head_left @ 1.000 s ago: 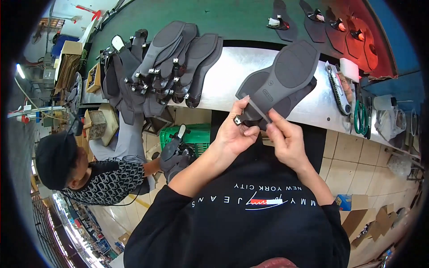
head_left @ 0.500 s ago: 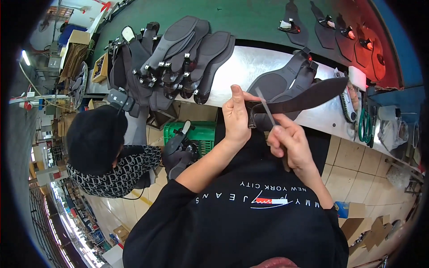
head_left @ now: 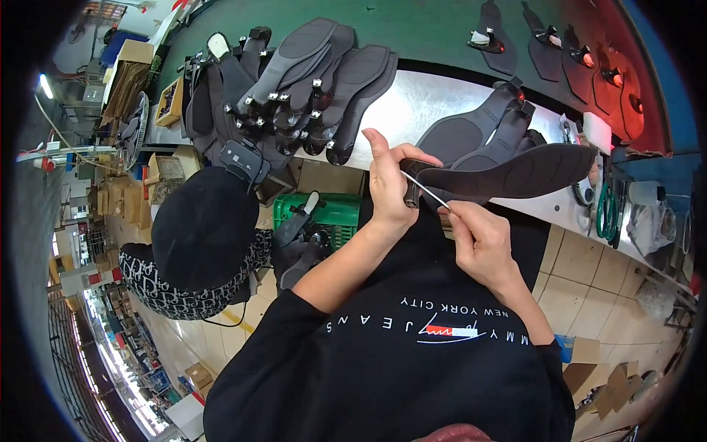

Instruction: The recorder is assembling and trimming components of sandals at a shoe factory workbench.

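Note:
A dark shoe sole with a heel (head_left: 526, 175) is held up in front of me, its toe end pointing right. My left hand (head_left: 390, 184) grips it at the heel end, thumb sticking up and fingers behind it. Closed in a pinch, my right hand (head_left: 482, 239) holds a thin, flat, pale strip-like tool (head_left: 433, 196). The tool is seen nearly edge-on, and its far tip reaches the heel end beside my left hand; whether it touches cannot be made out.
Heeled soles (head_left: 294, 88) lie piled at the left of the metal-topped bench (head_left: 409, 96); others stand along its green part (head_left: 434, 33). Green-handled scissors (head_left: 607, 210) are at the right. A co-worker in a black cap (head_left: 202, 228) sits left, near a green crate (head_left: 342, 214).
The sole has turned so more of its broad underside shows. The strip-like tool has gone from flat-on to edge-on, its tip lower. The co-worker's head has shifted right.

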### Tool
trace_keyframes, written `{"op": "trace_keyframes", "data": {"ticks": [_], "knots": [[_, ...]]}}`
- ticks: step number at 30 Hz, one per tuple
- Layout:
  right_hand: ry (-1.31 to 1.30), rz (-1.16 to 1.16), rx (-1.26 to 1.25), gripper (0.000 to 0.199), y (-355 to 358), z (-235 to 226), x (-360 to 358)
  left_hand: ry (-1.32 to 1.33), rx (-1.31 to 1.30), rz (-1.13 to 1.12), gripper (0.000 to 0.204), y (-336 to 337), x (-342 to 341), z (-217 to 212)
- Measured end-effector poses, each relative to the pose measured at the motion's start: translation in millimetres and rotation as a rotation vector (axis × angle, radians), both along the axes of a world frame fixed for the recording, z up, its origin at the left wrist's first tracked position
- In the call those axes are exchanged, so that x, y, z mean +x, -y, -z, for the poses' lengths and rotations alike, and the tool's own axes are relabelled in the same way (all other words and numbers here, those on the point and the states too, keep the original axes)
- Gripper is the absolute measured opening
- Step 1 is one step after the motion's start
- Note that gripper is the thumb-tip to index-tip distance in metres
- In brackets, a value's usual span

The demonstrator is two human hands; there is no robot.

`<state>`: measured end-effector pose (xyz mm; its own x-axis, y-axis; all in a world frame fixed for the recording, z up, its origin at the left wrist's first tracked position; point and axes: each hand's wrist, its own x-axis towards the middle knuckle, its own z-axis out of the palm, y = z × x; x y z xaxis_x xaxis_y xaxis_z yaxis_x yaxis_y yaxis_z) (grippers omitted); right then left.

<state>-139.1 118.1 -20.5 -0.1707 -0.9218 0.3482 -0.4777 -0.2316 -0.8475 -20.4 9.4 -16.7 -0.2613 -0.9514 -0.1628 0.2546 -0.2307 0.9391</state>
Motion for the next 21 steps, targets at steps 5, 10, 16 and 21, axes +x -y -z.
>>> {"op": "trace_keyframes", "data": {"ticks": [5, 10, 16, 21], "knots": [[-0.085, -0.098, -0.032, 0.013, -3, -11, 2, -0.272, 0.391, 0.169, 0.078, 7, 12, 6], [-0.043, 0.093, -0.019, 0.008, -5, -10, 1, -0.557, 1.041, 0.04, 0.063, 10, -9, -14], [-0.083, 0.132, 0.151, 0.009, -1, 1, 5, -0.719, 0.859, 0.141, 0.058, 7, -12, 26], [-0.048, -0.093, 0.031, 0.009, -1, -7, 14, -0.619, 0.813, 0.075, 0.052, 18, -25, 7]]}}
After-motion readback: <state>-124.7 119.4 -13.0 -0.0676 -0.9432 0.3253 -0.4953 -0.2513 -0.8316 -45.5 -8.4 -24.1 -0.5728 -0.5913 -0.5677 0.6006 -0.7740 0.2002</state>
